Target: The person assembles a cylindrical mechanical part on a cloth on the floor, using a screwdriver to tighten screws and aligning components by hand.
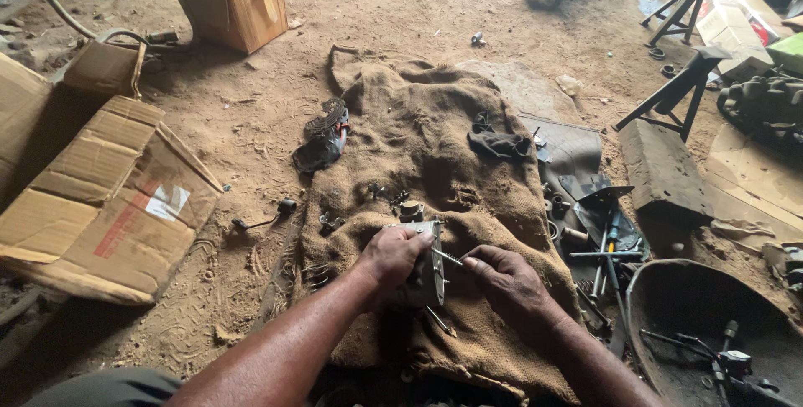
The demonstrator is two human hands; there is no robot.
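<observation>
Fingers of the left hand (393,255) wrap shut around the upper edge of a flat grey metal part (431,271), holding it upright on its edge over the burlap sacking (418,148). The right hand (504,277) pinches thumb and forefinger together on the end of a thin metal rod (447,257), whose other end touches the face of the metal part just below the left fingertips. Whether the rod is a screw or a pin is too small to tell.

Just beyond the hands, several small dark metal pieces (400,201) lie scattered on the sacking. Farther up the cloth rests a black rag (498,144), and at its left edge a bundle of chain and dark cloth (324,138). To the right, on a dark mat, lie hand tools (606,248), one with a blue handle. A round dark metal pan (669,307) sits at the lower right. Flattened cardboard (109,206) lies on the dirt floor to the left, with an open cardboard box (234,4) well beyond.
</observation>
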